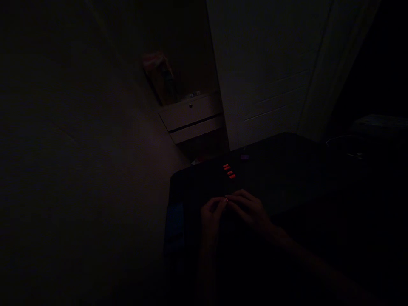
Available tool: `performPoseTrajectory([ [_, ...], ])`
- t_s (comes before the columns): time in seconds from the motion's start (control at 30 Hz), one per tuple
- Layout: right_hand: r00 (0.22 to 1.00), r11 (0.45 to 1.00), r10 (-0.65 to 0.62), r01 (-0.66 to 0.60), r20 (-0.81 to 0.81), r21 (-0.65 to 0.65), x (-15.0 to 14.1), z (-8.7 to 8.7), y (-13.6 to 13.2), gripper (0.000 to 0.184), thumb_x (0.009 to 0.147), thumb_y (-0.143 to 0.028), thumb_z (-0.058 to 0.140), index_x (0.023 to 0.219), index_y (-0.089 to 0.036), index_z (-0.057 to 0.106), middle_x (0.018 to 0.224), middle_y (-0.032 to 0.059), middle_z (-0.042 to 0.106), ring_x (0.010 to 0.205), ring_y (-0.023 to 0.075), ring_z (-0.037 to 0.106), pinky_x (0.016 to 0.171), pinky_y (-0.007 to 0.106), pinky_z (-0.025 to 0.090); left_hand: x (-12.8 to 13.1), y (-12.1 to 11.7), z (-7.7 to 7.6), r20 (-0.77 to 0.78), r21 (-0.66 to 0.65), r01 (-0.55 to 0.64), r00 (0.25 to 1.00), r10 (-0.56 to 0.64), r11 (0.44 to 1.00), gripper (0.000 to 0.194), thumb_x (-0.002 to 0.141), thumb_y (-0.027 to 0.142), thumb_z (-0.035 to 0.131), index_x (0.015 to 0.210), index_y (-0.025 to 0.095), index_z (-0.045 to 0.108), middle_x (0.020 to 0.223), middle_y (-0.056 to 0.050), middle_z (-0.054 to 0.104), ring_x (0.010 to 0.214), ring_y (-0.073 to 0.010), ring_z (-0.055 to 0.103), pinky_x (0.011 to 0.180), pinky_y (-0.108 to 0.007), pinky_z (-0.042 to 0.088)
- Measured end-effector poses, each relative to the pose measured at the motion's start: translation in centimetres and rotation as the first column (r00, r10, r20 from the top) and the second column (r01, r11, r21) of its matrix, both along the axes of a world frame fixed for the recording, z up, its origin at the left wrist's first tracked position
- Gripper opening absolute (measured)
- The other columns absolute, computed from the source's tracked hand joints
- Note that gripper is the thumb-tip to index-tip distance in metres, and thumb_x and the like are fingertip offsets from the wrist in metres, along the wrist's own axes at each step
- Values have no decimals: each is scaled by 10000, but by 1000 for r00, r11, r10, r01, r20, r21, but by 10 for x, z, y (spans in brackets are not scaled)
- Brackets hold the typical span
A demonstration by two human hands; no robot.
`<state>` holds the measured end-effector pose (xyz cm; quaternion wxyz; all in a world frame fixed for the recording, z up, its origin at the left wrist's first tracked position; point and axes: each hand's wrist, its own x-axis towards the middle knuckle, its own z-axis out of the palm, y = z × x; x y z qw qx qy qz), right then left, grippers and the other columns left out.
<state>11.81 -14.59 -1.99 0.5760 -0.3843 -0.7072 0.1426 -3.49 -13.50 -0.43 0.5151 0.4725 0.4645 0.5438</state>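
Observation:
The scene is very dark. My left hand (213,212) and my right hand (249,208) meet over a dark tabletop (267,170), fingertips pinched together. Between them shows a small reddish glowing piece (226,199), too small and dim to name. Both hands seem to touch it. Beyond the fingers, several small red-orange bars (230,171) lie in a short slanted row on the table. A small purple item (245,157) rests farther back, near the table's far edge.
A blue flat object (175,223) lies at the table's left edge. Behind the table stand a pale drawer unit (194,112) with a box-like thing (161,78) on it, and a white panelled door (264,72). Thin pale cords (342,140) show dimly at the right.

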Motion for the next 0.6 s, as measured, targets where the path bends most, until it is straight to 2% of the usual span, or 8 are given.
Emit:
performPoseTrajectory([
  [0.23, 996, 998, -24, 18, -84, -62, 0, 1, 1, 184, 948, -259, 652, 1099, -266, 758, 951, 48, 687, 846, 184, 689, 746, 295, 581, 0, 0, -2, 14, 42, -1, 1000, 1, 999, 219, 749, 361, 808, 834, 164, 765, 817, -47, 747, 763, -159, 664, 725, -255, 512],
  [0.6, 996, 999, 47, -48, -75, -18, -1, 0, -1, 223, 952, -253, 645, 1138, -294, 760, 924, 46, 689, 816, 176, 677, 723, 292, 565, -1, 3, -6, 11, 35, -6, 1000, 6, 999, 290, 714, 423, 831, 803, 157, 757, 793, -56, 739, 759, -174, 663, 715, -266, 514],
])
